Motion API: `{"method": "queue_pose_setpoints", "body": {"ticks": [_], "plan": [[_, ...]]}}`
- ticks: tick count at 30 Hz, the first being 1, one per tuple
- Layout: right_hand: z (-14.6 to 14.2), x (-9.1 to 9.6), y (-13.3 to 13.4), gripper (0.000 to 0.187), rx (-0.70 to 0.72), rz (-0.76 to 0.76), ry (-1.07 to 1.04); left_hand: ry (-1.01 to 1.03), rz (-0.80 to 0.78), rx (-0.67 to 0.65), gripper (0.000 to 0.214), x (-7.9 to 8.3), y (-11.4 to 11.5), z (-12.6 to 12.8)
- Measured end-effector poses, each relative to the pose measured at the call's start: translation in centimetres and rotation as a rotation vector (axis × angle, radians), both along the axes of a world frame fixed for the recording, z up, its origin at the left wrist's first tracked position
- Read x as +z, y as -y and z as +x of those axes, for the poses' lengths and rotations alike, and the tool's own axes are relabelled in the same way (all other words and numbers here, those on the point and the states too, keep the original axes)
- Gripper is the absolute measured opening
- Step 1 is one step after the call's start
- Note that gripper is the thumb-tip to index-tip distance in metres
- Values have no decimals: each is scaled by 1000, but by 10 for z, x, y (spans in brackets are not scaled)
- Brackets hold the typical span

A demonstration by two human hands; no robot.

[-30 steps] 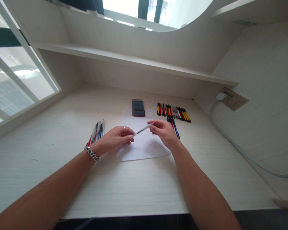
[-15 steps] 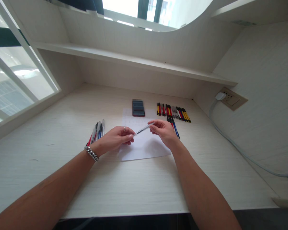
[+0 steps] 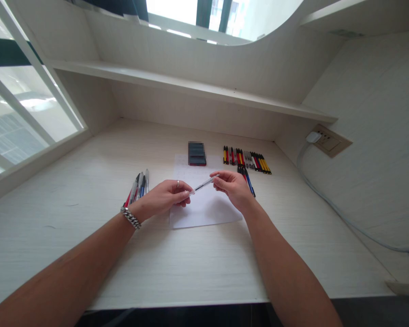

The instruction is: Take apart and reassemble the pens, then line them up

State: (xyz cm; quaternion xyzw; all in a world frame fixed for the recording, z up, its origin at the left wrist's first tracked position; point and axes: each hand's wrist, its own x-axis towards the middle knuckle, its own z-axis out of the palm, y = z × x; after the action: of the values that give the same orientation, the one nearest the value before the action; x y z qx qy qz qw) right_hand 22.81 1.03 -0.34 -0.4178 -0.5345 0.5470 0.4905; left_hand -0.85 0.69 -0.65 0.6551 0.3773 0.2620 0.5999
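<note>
A clear pen (image 3: 204,184) is held between both hands above a white sheet of paper (image 3: 204,204). My left hand (image 3: 165,197), with a ring and a metal bracelet on the wrist, pinches the pen's lower end. My right hand (image 3: 233,186) pinches its upper end. The pen slants up to the right.
A loose bunch of pens (image 3: 138,186) lies left of the paper. A neat row of coloured pens (image 3: 247,160) lies at the back right, with two more pens (image 3: 248,179) just in front. A dark phone (image 3: 196,153) rests on the paper's far edge. A cable (image 3: 330,204) runs from a wall socket (image 3: 328,140).
</note>
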Motion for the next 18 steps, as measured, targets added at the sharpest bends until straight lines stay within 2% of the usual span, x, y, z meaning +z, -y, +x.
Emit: {"method": "queue_pose_setpoints", "body": {"ticks": [7, 14, 18], "plan": [[-2, -1, -1, 28, -24, 33, 71, -64, 62, 55, 29, -3, -2, 0], [-5, -5, -2, 35, -94, 90, 200, -95, 108, 53, 30, -2, -2, 0], [-9, -6, -3, 36, -81, 68, 175, -75, 104, 52, 29, -2, -2, 0]]}}
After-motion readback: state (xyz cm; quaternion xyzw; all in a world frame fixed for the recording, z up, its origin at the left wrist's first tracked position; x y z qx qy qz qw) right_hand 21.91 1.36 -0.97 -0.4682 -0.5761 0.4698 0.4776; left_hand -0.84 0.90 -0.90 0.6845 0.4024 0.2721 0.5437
